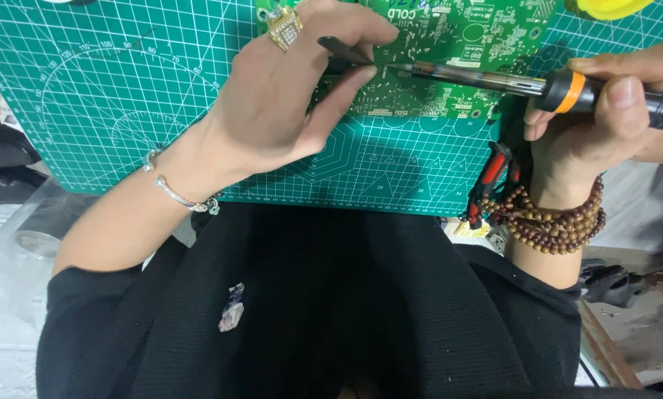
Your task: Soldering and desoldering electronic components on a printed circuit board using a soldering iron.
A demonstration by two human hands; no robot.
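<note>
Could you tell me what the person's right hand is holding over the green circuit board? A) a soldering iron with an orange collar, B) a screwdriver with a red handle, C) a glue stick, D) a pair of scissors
A: the right hand grips a soldering iron with a black handle and an orange collar, its tip on the circuit board beside the dark tool held in the left hand.

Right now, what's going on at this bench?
A person is working on a green circuit board lying on a green cutting mat. The right hand holds a soldering iron with its tip at the board. The left hand holds black tweezers beside that tip.
</note>
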